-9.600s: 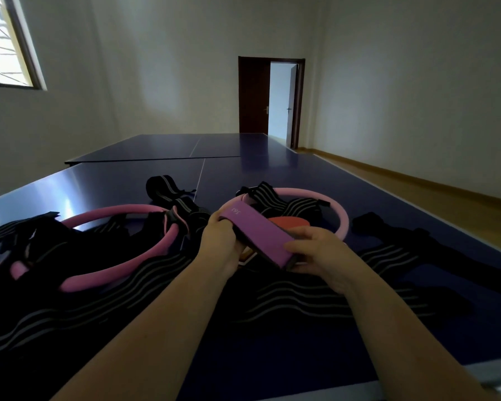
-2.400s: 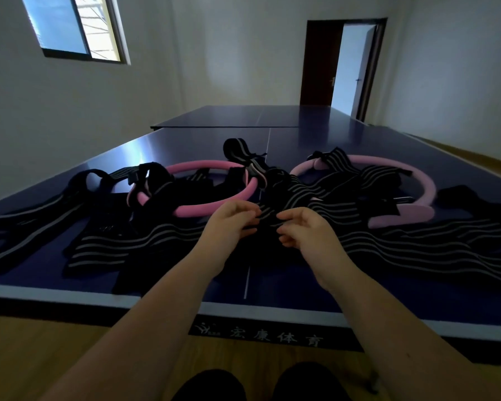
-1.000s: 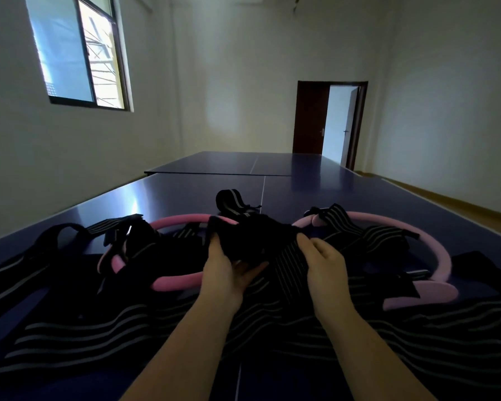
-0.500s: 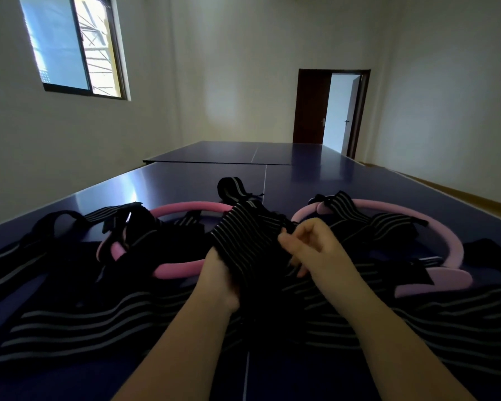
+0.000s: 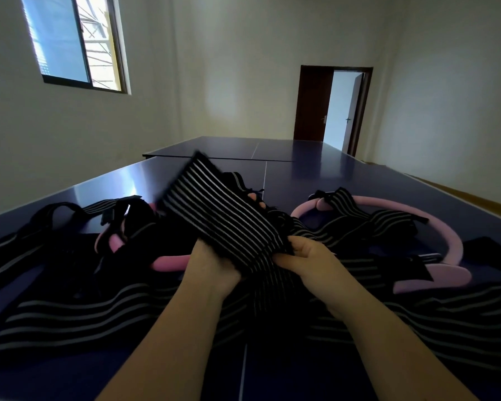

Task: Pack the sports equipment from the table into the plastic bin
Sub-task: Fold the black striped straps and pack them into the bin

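Note:
A black strap with grey stripes [image 5: 217,215] is lifted off the blue table [image 5: 315,172], its free end sticking up and to the left. My left hand [image 5: 211,264] holds it from underneath, fingertips showing past its far edge. My right hand [image 5: 307,259] pinches the strap's near edge. More striped straps [image 5: 70,316] lie spread over the table. One pink ring [image 5: 434,227] lies on the right, a second pink ring [image 5: 168,261] on the left, both partly under straps. No plastic bin is in view.
The table's near edge is below the frame. A second table half [image 5: 229,147] stands behind. An open door [image 5: 342,111] is at the back right, a window [image 5: 75,44] at upper left, wooden floor [image 5: 489,204] on the right.
The striped strap has been raised and unfolded, its end now sticking up to the left. My right hand moved down to the strap's near edge.

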Demonstrator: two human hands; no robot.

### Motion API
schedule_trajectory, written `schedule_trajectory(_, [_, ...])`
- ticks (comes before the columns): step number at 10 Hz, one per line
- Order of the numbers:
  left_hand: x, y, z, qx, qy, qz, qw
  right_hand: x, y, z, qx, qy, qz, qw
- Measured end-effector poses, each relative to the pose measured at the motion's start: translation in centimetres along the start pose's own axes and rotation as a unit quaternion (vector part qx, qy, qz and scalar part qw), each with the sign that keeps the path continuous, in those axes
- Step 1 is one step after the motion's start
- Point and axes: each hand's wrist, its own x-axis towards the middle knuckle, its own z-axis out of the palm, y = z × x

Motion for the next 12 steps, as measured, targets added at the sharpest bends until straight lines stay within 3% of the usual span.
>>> schedule_trajectory(1, [0.3, 0.1, 0.6, -0.236, 0.142, -0.013, 0.961, 0.1, -0.3, -0.3, 0.016, 0.061, 0.009, 0.998])
schedule_trajectory(2, [-0.1, -1.4, -1.1, 0.420, -0.147, 0.093, 0.891, 0.1, -0.6, -0.4, 0.073, 0.084, 0.010, 0.994])
schedule_trajectory(3, [0.5, -2.5, -1.4, 0.325, -0.145, 0.059, 0.933, -0.2, -0.9, -0.5, 0.137, 0.106, 0.023, 0.985])
schedule_trajectory(4, [0.5, -2.5, -1.1, 0.332, -0.162, 0.041, 0.928, -0.1, -0.8, -0.9, 0.169, 0.137, 0.034, 0.976])
schedule_trajectory(6, [0.0, -3.2, -0.9, 0.378, -0.158, 0.083, 0.908, -0.1, -0.6, -1.1, 0.182, 0.134, 0.032, 0.974])
schedule_trajectory(8, [0.0, -2.9, -0.4, 0.270, -0.090, 0.145, 0.948, -0.1, -0.9, 0.0, 0.124, 0.065, 0.017, 0.990])
schedule_trajectory(9, [0.5, -1.9, -0.6, 0.188, 0.010, 0.169, 0.968, -0.7, -0.7, 1.0, 0.082, -0.014, -0.002, 0.997])
schedule_trajectory(10, [0.8, -1.2, -0.7, 0.183, 0.048, 0.177, 0.966, -0.7, 0.5, 1.8, 0.041, -0.064, -0.026, 0.997])
schedule_trajectory(12, [0.6, -1.9, -0.7, 0.173, -0.057, 0.014, 0.983, -0.3, 0.1, 0.9, 0.191, -0.006, -0.022, 0.981])
